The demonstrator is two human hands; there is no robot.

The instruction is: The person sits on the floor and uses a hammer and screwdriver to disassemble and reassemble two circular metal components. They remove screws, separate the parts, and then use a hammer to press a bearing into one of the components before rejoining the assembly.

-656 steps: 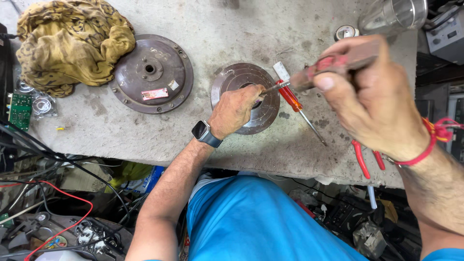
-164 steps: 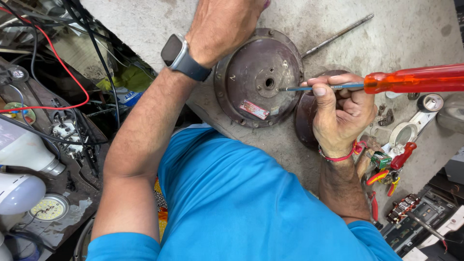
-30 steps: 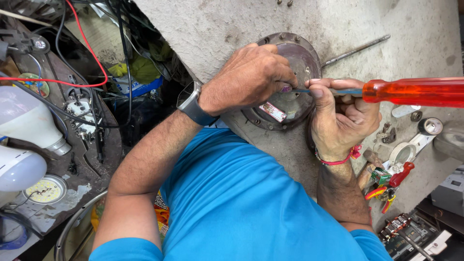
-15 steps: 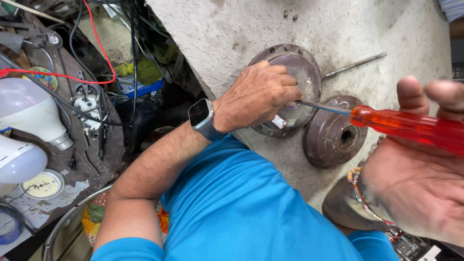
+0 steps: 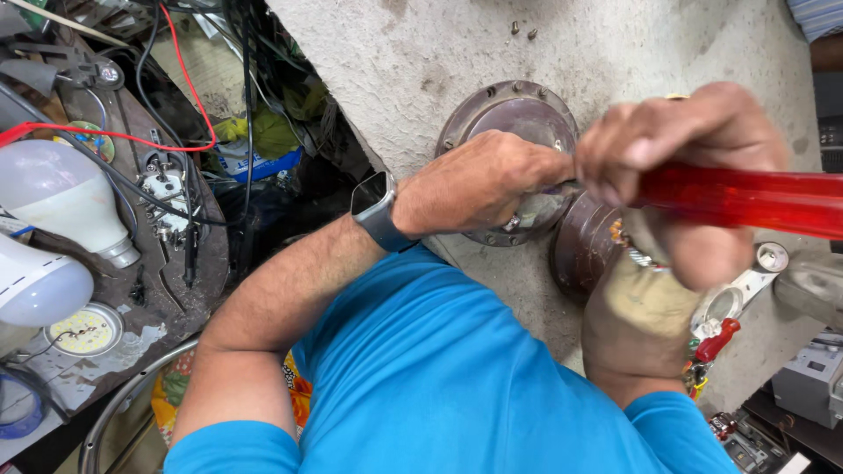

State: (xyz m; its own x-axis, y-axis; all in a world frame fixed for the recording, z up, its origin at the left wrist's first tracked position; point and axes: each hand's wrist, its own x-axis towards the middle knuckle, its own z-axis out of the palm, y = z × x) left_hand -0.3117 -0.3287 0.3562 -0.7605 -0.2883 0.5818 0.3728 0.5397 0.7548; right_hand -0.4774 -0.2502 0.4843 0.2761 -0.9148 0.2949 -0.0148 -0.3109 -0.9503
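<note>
Brown metal, round and flanged with bolts about its rim, the motor cover lies flat on the rough grey surface, close to the edge nearest the person. The left hand rests on its near half, fingers curled down over the metal, so its grip is closed on the motor cover; a dark smartwatch sits on that wrist. Just beside the cover, toward the same near edge, a second darker round housing stands partly hidden behind the right forearm; whether the two parts touch cannot be told.

The right hand is raised close to the camera and blurred, its grip wrapped tight round the translucent red handle of a screwdriver. The handle runs off toward the right side of the view; the shaft and tip are hidden behind the hands.

Two small loose bolts lie on the surface farther in from the cover. Near the right forearm, at the near edge, are a white metal bracket and red-handled pliers.

Off the surface to the left, a cluttered lower bench holds two white bulbs, a round LED board, and red and black wires. The person wears a blue shirt.
</note>
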